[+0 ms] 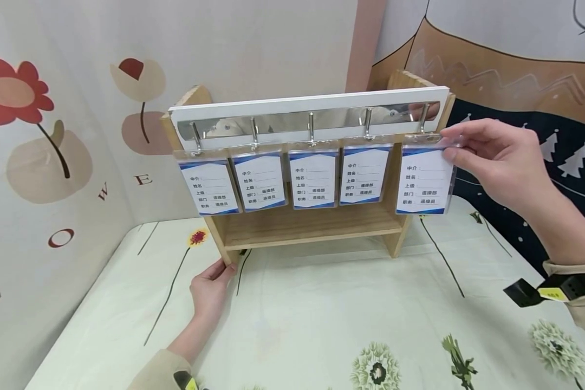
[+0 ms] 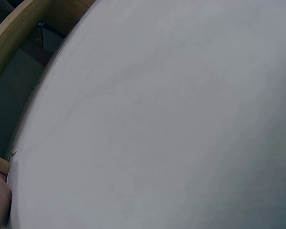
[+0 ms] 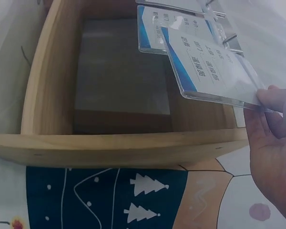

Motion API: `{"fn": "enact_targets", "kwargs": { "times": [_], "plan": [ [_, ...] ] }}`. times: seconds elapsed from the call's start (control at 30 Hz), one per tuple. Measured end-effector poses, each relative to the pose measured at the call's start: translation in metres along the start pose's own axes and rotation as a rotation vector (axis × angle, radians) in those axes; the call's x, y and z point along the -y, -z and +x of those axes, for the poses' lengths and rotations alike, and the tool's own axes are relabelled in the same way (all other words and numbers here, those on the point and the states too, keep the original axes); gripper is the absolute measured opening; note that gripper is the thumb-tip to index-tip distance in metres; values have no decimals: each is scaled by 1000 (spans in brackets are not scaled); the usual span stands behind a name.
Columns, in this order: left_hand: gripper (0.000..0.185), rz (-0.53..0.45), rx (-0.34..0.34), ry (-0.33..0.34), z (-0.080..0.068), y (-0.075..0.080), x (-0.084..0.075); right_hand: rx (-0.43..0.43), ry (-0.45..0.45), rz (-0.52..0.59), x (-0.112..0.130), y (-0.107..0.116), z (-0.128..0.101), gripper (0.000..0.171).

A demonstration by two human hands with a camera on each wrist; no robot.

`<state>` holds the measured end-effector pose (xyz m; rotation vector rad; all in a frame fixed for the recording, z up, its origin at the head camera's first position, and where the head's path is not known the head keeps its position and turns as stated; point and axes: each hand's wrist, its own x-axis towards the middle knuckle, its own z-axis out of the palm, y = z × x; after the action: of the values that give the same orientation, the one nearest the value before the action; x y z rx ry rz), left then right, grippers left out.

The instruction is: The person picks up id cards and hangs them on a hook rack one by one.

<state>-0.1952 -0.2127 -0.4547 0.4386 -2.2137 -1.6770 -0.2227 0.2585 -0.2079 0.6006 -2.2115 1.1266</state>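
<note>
Clear badge holder (image 1: 425, 180) pinched at top edge by raised R hand (image 1: 497, 160), L hand (image 1: 209, 287) fingers straight, touching wooden rack (image 1: 312, 227) foot

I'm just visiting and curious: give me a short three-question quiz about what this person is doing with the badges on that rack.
1. How many badge holders hang from the hook rail?
2. True or false: the right hand pinches the rightmost badge holder.
3. What does the left hand touch: (a) a badge, (b) the foot of the wooden shelf, (c) nothing?

Key
1. Five.
2. True; its fingertips grip the card's upper right edge.
3. (b); it rests on the tablecloth against the shelf's left foot.
</note>
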Motion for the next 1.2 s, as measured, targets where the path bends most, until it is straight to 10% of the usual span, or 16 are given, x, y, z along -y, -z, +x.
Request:
{"fn": "enact_targets", "kwargs": {
  "times": [0.77, 1.2],
  "plan": [
    [40, 6, 8, 2, 0, -1, -2, -21, -120, 42, -3, -7, -1, 34],
    [38, 8, -11, -9, 0, -2, -1, -18, -16, 61, -15, -11, 6, 36]
  ]
}}
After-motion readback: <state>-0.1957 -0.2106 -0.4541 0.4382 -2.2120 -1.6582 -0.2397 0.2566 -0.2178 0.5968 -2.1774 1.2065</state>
